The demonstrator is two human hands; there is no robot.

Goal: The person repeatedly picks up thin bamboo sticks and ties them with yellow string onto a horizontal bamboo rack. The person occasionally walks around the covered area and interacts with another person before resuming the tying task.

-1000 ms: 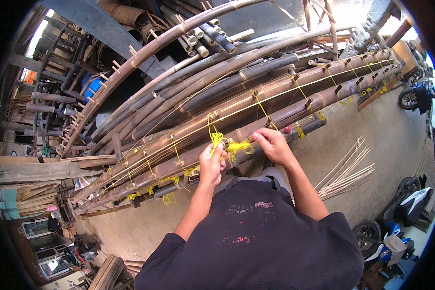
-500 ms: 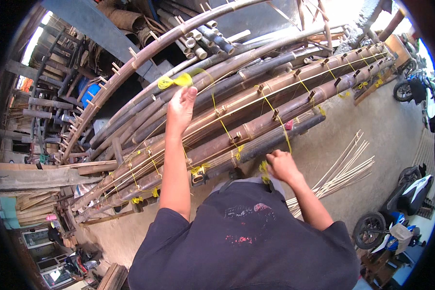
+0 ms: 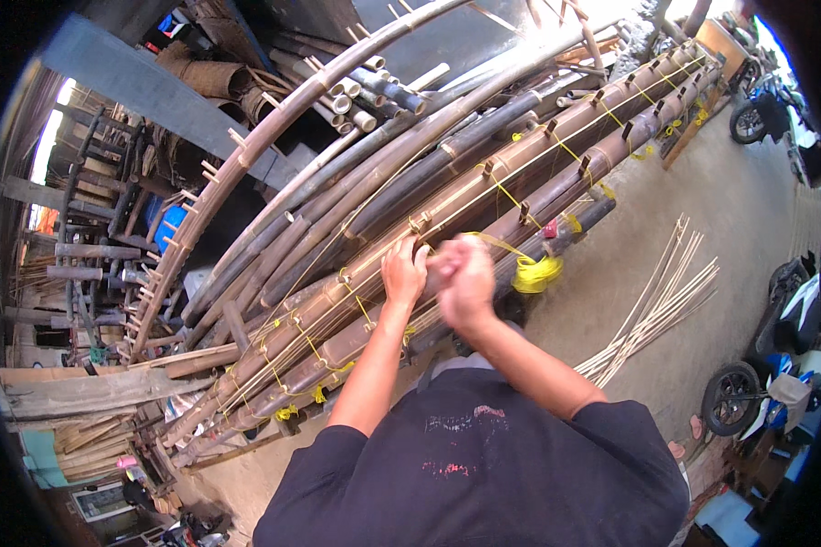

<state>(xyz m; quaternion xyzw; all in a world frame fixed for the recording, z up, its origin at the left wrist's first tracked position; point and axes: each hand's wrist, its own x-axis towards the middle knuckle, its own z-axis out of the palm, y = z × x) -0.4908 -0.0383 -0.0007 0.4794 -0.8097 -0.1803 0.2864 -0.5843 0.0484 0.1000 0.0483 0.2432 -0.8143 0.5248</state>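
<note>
You are standing at the near side of the bamboo frame [image 3: 561, 191], your black shirt [image 3: 474, 456] showing just in front of it. Your left hand [image 3: 402, 273] is reaching over the frame's middle, its fingers bending beside the far pole [image 3: 456, 194]; whether they are pressing on it or pinching a strand, I cannot tell. Your right hand [image 3: 465, 283] is sitting just beside the left one, over the frame's middle, its fingers curling inward and blurring; I cannot tell whether they are closing on anything. The yellow cord [image 3: 497, 242] is running from beside your right hand toward the frame's right end, and its looped bundle [image 3: 538, 273] is hanging at the frame's near edge. Other yellow knots [image 3: 285, 413] are dangling along that edge, further left. Beyond the frame, loose poles [image 3: 410, 169] are lying in a pile, and a curved pegged rail [image 3: 219, 178] is arching past the frame's left half. On the floor, near and right of the frame, pale strips [image 3: 652, 324] are lying loosely crossed, and a motorbike [image 3: 783, 394] is standing farther from it.
</note>
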